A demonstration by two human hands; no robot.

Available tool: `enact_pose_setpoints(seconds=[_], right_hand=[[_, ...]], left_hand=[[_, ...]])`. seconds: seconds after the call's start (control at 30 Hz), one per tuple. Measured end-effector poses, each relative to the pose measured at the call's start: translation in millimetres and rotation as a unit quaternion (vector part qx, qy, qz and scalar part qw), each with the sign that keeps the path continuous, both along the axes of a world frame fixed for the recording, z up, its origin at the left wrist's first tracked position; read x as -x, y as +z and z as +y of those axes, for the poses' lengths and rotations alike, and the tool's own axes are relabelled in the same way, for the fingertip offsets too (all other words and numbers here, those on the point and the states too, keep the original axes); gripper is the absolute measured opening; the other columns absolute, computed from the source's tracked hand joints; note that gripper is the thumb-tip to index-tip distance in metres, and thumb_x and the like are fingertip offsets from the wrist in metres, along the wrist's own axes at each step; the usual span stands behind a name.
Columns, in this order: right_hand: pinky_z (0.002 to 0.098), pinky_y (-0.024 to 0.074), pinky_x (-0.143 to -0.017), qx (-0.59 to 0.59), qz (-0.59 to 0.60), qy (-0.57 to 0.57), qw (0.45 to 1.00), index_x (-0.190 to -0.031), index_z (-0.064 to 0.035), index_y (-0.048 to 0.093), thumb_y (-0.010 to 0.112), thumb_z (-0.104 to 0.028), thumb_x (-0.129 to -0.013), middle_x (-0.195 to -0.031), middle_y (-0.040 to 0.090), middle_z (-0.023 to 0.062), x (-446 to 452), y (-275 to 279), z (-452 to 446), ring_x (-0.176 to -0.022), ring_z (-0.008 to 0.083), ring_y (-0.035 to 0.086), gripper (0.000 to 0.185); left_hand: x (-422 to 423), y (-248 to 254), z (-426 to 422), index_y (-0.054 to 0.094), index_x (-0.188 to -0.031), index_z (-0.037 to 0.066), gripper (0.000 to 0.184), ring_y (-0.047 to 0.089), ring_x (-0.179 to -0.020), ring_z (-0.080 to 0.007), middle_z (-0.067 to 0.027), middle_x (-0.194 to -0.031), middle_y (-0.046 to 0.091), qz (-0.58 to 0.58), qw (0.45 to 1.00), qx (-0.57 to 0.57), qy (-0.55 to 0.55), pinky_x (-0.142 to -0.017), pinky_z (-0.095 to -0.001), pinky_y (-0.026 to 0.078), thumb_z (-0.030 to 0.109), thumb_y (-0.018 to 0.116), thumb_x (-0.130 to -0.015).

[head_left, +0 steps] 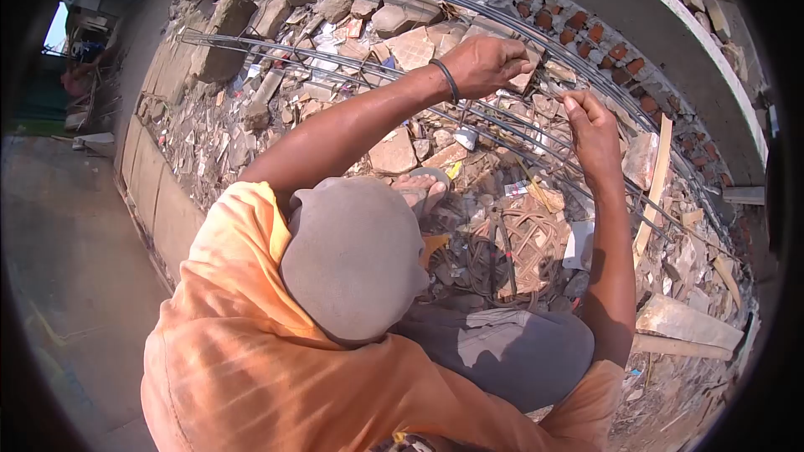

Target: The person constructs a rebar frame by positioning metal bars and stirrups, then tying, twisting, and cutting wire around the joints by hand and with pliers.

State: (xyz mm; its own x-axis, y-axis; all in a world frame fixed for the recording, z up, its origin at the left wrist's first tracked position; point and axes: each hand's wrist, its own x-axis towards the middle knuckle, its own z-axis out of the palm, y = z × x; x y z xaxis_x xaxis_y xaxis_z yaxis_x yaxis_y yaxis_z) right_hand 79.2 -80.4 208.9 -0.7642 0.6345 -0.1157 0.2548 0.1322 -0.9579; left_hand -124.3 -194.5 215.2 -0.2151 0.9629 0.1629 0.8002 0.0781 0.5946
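Neither of my own hands shows. Just below me a person in an orange shirt (276,343) and a grey cap (356,255) crouches, seen from above and behind. That person's left hand (486,65), a dark band at its wrist, is held with curled fingers over long steel reinforcing bars (511,127). Their right hand (593,130) has thumb and forefinger pinched together beside the same bars. What either hand holds, if anything, is too small to make out. The person's sandalled foot (423,187) stands among the rubble.
Broken concrete and tile rubble (410,46) covers the ground. More bars (586,67) curve along a broken brick edge (615,52). Wooden strips (655,184) lie at the right. A coil of brown cord-like material (523,238) lies by the person's knee. Smooth floor (75,259) extends at left.
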Motion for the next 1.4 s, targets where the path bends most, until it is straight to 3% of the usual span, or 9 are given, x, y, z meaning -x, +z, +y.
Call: enact_pose_setpoints(seconds=[0.17, 0.3, 0.5, 0.57, 0.67, 0.83, 1.03, 1.2, 1.4], right_hand=[[0.0228, 0.0324, -0.053, -0.012, 0.059, 0.042, 0.997, -0.100, 0.0002, 0.067, 0.054, -0.018, -0.094, -0.067, 0.050, -0.0044, 57.8, 48.4, 31.4, -0.059, 0.0046, 0.040, 0.023], [0.0187, 0.0271, -0.044, -0.005, 0.066, 0.024, 0.998, -0.099, -0.0060, 0.067, 0.055, -0.021, -0.096, -0.064, 0.045, -0.0072, 73.2, 58.1, 43.1, -0.051, 0.0019, 0.035, 0.020], [0.0251, 0.0347, -0.057, -0.065, -0.039, 0.046, 0.996, -0.098, 0.0016, 0.067, 0.057, -0.018, -0.092, -0.068, 0.053, -0.0017, 54.2, 18.6, 37.2, -0.061, 0.0069, 0.042, 0.022], [0.0260, 0.0352, -0.058, -0.072, -0.105, 0.038, 0.991, -0.097, 0.0020, 0.066, 0.057, -0.018, -0.091, -0.068, 0.052, -0.0007, 41.8, 11.1, 34.2, -0.061, 0.0081, 0.042, 0.022], [0.0254, 0.0355, -0.059, -0.073, -0.159, 0.023, 0.984, -0.097, 0.0008, 0.065, 0.056, -0.018, -0.092, -0.068, 0.052, -0.0008, 22.0, -10.9, 42.9, -0.062, 0.0083, 0.042, 0.021], [0.0254, 0.0355, -0.059, -0.037, -0.169, -0.006, 0.985, -0.096, -0.0009, 0.065, 0.056, -0.018, -0.092, -0.068, 0.051, -0.0020, -20.1, -14.2, 30.8, -0.062, 0.0079, 0.042, 0.020], [0.0260, 0.0384, -0.059, 0.009, -0.188, -0.019, 0.982, -0.095, -0.0005, 0.063, 0.055, -0.017, -0.093, -0.068, 0.051, -0.0012, -84.9, -28.1, 26.6, -0.063, 0.0080, 0.046, 0.018], [0.0269, 0.0380, -0.057, -0.087, -0.165, 0.011, 0.982, -0.094, -0.0004, 0.063, 0.054, -0.015, -0.092, -0.066, 0.050, -0.0007, -112.8, -71.2, 40.5, -0.060, 0.0087, 0.045, 0.017], [0.0265, 0.0374, -0.054, 0.027, -0.182, 0.005, 0.983, -0.094, -0.0014, 0.063, 0.054, -0.015, -0.093, -0.064, 0.051, -0.0012, -121.1, -84.0, 26.8, -0.058, 0.0076, 0.044, 0.016]], left_hand=[[74.8, 82.4, -48.1, 0.063, -0.099, 0.004, 0.050, 0.061, -0.075, -0.0119, -0.0026, -0.077, 0.062, 0.011, 0.997, 0.073, 0.035, -0.069, -0.0293, 0.051, 0.052, 0.050, -0.095], [122.4, 93.8, -98.2, 0.063, -0.101, 0.003, 0.037, 0.062, -0.073, -0.0150, -0.0068, -0.077, 0.063, 0.130, 0.962, 0.188, 0.151, -0.069, -0.0326, 0.048, 0.038, 0.055, -0.094], [186.4, -21.0, -136.8, 0.066, -0.106, 0.010, 0.026, 0.065, -0.097, -0.0306, -0.0150, -0.101, 0.068, 0.151, 0.949, 0.207, 0.183, -0.084, -0.0387, 0.050, 0.023, 0.056, -0.087], [216.0, -66.9, -133.2, 0.066, -0.110, 0.011, 0.030, 0.064, -0.100, -0.0290, -0.0135, -0.107, 0.068, 0.142, 0.967, 0.193, 0.082, -0.088, -0.0370, 0.050, 0.014, 0.052, -0.084], [211.5, -78.3, -107.7, 0.062, -0.118, 0.007, 0.039, 0.064, -0.103, -0.0262, -0.0135, -0.109, 0.067, 0.079, 0.912, 0.402, 0.028, -0.090, -0.0350, 0.050, 0.007, 0.059, -0.079], [232.0, -97.7, -98.7, 0.063, -0.114, 0.008, 0.034, 0.066, -0.096, -0.0264, -0.0128, -0.101, 0.069, 0.129, 0.898, 0.419, -0.042, -0.083, -0.0367, 0.051, 0.011, 0.063, -0.079], [207.3, -104.3, -122.7, 0.061, -0.109, 0.011, 0.022, 0.066, -0.082, -0.0356, -0.0171, -0.097, 0.066, 0.285, 0.947, 0.137, 0.054, -0.070, -0.0448, 0.052, 0.011, 0.053, -0.089], [193.8, -98.8, -128.5, 0.062, -0.114, 0.016, 0.030, 0.067, -0.084, -0.0328, -0.0120, -0.103, 0.065, 0.327, 0.925, 0.189, 0.054, -0.072, -0.0419, 0.053, 0.009, 0.048, -0.089], [182.5, -100.8, -123.0, 0.059, -0.111, 0.012, 0.026, 0.065, -0.092, -0.0345, -0.0154, -0.103, 0.065, 0.325, 0.911, 0.233, 0.099, -0.076, -0.0421, 0.053, 0.013, 0.044, -0.090]])
